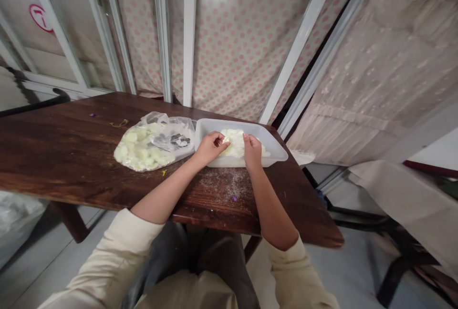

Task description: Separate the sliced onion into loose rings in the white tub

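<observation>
Both hands [211,146] [252,149] grip pale lump [234,142] in tray [275,149].

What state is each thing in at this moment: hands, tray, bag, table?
left hand: over the tray's near rim, fingers pinching a pale piece
right hand: fingers curled down onto the pale pile
white tray: upright on the table, holding a pale pile
plastic bag: lying flat beside the tray, open, full of pale green pieces
wooden table: dusted with white crumbs near the tray
</observation>
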`<action>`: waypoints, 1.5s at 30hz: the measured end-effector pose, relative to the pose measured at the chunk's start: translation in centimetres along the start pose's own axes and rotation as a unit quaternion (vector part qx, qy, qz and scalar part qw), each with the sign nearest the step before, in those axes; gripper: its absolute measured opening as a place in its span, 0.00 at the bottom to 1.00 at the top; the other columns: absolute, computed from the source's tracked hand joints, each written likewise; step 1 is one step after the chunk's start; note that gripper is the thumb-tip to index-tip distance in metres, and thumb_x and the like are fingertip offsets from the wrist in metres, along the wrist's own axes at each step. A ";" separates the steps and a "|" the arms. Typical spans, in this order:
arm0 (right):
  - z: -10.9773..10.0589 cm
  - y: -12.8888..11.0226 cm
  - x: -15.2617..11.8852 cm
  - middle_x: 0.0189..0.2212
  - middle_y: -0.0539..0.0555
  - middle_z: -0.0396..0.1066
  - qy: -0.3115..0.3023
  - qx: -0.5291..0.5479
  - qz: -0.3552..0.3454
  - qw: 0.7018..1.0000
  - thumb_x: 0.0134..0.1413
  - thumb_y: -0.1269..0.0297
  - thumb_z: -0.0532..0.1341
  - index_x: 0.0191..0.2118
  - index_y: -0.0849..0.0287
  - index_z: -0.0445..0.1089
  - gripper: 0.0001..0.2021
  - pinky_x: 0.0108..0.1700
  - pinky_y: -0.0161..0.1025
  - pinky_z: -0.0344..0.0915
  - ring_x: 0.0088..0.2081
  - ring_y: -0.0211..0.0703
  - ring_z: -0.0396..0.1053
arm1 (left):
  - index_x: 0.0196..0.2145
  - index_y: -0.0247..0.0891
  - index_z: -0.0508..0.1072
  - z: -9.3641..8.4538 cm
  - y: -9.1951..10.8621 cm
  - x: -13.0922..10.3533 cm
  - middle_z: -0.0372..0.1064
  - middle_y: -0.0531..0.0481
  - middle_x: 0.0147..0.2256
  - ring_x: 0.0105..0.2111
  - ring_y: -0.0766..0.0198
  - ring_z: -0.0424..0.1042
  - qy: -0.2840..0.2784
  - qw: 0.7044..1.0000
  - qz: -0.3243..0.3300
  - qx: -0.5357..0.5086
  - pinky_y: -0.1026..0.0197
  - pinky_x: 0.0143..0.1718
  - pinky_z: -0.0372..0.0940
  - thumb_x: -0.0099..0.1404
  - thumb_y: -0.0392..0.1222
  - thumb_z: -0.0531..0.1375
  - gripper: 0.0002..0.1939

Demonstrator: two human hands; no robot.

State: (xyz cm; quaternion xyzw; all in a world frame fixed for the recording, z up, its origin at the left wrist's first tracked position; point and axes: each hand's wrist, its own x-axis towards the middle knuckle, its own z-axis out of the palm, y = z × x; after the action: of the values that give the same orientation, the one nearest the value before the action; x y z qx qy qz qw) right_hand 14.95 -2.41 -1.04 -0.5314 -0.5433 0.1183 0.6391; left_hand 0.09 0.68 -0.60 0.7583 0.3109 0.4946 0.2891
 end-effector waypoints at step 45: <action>0.6 -0.6 -1.0 0.22 0.48 0.60 -0.052 -0.145 -0.138 0.978 0.57 0.58 0.48 0.22 0.57 0.56 0.15 0.36 0.37 0.53 0.28 0.37 0.57 | 0.30 0.36 0.62 -0.6 0.8 -0.3 0.59 0.54 0.24 0.25 0.69 0.57 -0.150 0.987 -0.005 -0.056 0.65 0.27 0.54 0.60 0.51 0.52 0.14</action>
State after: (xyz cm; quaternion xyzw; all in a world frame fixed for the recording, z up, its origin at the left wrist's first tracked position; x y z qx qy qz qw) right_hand 13.82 -3.04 -1.25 -0.5316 -0.6551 -0.0242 0.5363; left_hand -0.38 0.02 -0.01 0.8050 0.2396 0.3906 0.3769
